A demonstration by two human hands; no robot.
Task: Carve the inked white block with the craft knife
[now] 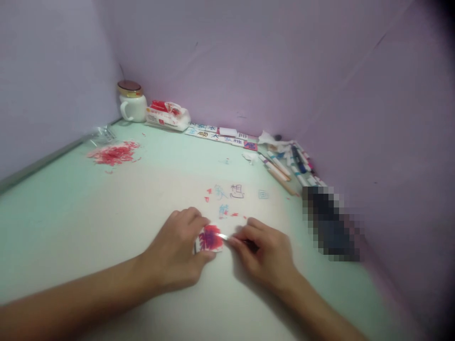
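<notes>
My left hand [179,248] grips a small white square piece [210,238] by its left side, thumb at the near edge and fingers at the far edge. Red colour with a purple middle covers most of its face. In my right hand [265,251] is a slim knife-like tool [223,236], pinched near its metal tip, which lies against the coloured face; most of the handle is hidden in the fingers. Small red shavings [234,215] lie just beyond the piece, beside handwritten characters [236,191] on the pale surface.
A heap of red shavings [115,153] lies at the left. Along the back wall stand a lidded white mug [134,108], a tissue pack [168,115] and a row of character tiles [220,138]. Markers and pencils [279,166] and a pixelated dark object [330,225] are at the right.
</notes>
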